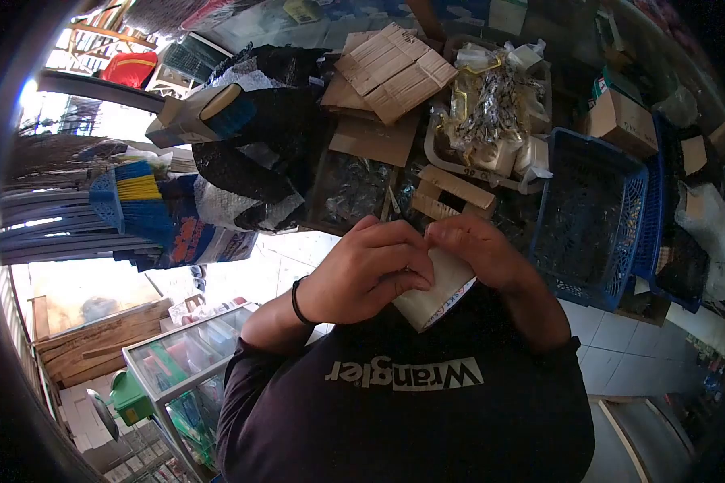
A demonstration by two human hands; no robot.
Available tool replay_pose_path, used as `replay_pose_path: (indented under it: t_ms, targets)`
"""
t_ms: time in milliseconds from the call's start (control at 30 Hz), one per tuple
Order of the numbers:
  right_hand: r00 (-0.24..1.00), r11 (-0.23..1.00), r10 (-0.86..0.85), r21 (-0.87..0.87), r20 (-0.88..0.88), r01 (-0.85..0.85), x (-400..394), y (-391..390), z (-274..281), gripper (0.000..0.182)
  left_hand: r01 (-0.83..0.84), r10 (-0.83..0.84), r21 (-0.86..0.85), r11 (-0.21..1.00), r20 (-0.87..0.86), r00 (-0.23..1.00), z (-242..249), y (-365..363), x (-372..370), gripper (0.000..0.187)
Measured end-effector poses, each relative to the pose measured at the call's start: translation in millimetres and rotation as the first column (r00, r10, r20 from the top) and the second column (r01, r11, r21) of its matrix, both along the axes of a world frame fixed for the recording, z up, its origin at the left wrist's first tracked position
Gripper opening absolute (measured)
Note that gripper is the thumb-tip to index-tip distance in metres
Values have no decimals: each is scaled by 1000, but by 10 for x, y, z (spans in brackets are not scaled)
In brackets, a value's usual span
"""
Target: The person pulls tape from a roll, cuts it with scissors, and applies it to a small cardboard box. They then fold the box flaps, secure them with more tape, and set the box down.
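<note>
Close in front of my chest, my left hand and my right hand meet at the upper part of a cream-coloured folded paper piece. A colourful printed pattern runs along its lower right edge. The left fingers are bent and pinch the paper's left side, with a black band round that wrist. Curled over its top, the right fingers press close to the left ones. What lies between the fingertips is hidden. Just beyond the hands is a piece of cardboard with cut-outs.
Flat cardboard pieces lie at the back. Beside them a white tray holds several small metal and plastic-wrapped parts. A blue plastic basket stands to the right near a cardboard box. At lower left is a glass display case.
</note>
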State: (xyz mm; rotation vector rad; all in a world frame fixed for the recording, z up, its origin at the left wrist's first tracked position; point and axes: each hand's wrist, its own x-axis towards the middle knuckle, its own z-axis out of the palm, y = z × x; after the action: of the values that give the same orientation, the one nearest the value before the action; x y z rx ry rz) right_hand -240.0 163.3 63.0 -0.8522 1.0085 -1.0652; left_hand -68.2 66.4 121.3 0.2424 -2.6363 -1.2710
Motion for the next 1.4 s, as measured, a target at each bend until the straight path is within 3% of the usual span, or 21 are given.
replay_pose_path:
  t_ms: [433,733,933,1033,1233,1400]
  targets:
    - [996,996,84,17,7,-84,-47,-42,-71,40,24,-25,27,999,32,999,-12,-25,-3,11]
    - [1000,1000,6,-28,27,-5,2,-23,-95,40,37,-38,31,999,21,999,-30,-44,-2,11]
    - [993,996,85,-3,88,-85,-18,-57,-170,40,70,-71,39,997,21,997,-26,-56,-6,12]
    - [1000,999,13,-44,26,-12,10,-35,-149,40,75,-76,41,996,10,997,-41,-59,3,12]
    - [991,993,117,-8,64,-117,-36,-86,-161,40,69,-70,16,997,16,997,-57,-58,20,13]
    - [999,1000,10,1,43,-10,26,-50,-150,40,76,-77,26,997,19,997,-70,-63,24,13]
